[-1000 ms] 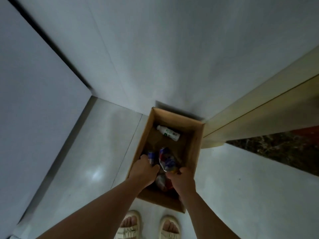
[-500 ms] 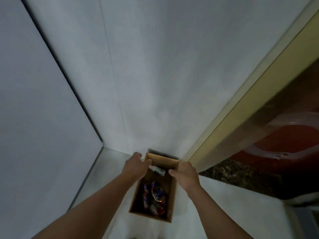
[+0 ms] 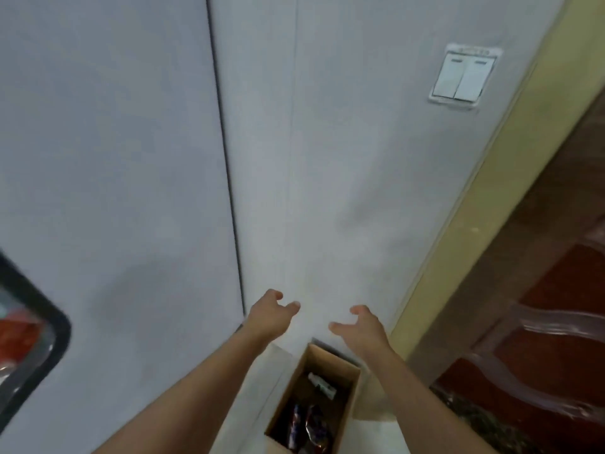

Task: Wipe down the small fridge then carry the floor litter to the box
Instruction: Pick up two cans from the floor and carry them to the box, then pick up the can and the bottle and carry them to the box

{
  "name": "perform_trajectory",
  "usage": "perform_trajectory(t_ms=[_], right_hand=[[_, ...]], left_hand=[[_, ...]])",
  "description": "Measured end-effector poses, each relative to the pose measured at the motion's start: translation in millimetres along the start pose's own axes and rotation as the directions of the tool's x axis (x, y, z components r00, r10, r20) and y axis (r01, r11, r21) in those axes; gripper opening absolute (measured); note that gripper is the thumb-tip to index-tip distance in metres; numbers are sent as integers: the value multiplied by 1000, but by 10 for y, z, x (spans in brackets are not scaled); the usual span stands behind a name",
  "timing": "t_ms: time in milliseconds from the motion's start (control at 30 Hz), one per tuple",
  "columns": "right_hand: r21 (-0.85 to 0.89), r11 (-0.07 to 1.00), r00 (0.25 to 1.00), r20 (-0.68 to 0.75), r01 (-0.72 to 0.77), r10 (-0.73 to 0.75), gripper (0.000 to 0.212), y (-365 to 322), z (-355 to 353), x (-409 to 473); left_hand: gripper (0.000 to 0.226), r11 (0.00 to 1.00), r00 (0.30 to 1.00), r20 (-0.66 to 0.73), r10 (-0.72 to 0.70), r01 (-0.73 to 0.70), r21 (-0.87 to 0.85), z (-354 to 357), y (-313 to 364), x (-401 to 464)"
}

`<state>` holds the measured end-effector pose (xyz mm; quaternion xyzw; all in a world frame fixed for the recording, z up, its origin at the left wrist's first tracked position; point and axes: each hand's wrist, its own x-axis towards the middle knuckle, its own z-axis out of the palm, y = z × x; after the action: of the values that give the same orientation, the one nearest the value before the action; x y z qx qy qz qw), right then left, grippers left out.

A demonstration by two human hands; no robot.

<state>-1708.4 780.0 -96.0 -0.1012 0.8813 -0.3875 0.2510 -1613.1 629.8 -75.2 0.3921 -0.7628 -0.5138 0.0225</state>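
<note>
Above the open brown cardboard box [image 3: 348,367], the left hand [image 3: 270,317] and right hand [image 3: 361,329] hang empty, fingers loosely spread. Inside the box lie crumpled colourful wrappers [image 3: 309,427] and a small white bottle [image 3: 322,385].

Matt brown cardboard box [image 3: 352,385]; glossy, probably plastic, wrappers [image 3: 311,427] inside.

Both bare forearms extend toward 12 o'clock. Left hand [image 3: 270,317] at 11 o'clock and right hand [image 3: 361,326] at 1 o'clock hang apart, fingers loosely curled (nothing held), thumbs facing inward.

Open cardboard box [image 3: 352,388] against wall, litter [image 3: 309,427] inside
</note>
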Motion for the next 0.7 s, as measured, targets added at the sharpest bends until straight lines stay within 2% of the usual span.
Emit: perform_trajectory(t_ms=[167, 333, 500, 600, 700], right_hand=[[-29, 988, 982, 118, 151, -147, 72, -251, 80, -421], [-93, 954, 921, 303, 286, -247, 71, -648, 517, -962], [-77, 891, 807, 464, 447, -365, 62, -1106, 1270, -1690], [-45, 853, 721, 559, 520, -410, 62, -1352, 1806, -2196], [-33, 794, 628, 634, 606, -452, 65, -1549, 2362, -2777]], left_hand=[[57, 995, 989, -132, -67, 57, -78, -328, -131, -754], [57, 982, 943, -287, -169, 137, -126, -878, -506, -1527], [58, 955, 840, -461, -286, 210, -209, -1585, -1016, -2354], [51, 942, 748, -573, -335, 245, -230, -1972, -1403, -2886], [52, 907, 661, -623, -417, 260, -332, -2354, -1863, -3449]])
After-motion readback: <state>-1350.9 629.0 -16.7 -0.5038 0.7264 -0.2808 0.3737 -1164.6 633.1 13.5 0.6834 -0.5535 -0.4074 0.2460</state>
